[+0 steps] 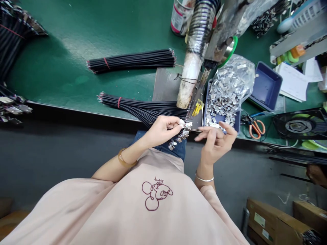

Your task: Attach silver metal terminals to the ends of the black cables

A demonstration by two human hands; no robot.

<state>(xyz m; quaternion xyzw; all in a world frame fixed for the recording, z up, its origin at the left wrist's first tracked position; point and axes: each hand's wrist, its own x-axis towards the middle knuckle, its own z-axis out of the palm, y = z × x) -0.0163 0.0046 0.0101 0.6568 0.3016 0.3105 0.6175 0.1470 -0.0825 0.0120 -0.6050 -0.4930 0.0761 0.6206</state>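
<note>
My left hand (162, 130) is closed around the end of a bundle of black cables (143, 107) tied with a red band. It pinches one cable tip with a small metal shell (188, 125) on it. Several finished metal ends (178, 137) hang below the fingers. My right hand (217, 139) hovers just to the right, palm toward me, fingers loosely spread and nothing visible in them. It sits in front of a blue tray (238, 119) heaped with small metal shells (224, 98).
A second tied cable bundle (133, 60) lies farther back on the green bench (63, 68). A wrapped machine nozzle (194, 64) points down at a metal plate. Orange-handled scissors (257, 127), an empty blue box (265, 85) and a fan (298, 126) stand right. Cardboard boxes (276, 221) sit on the floor.
</note>
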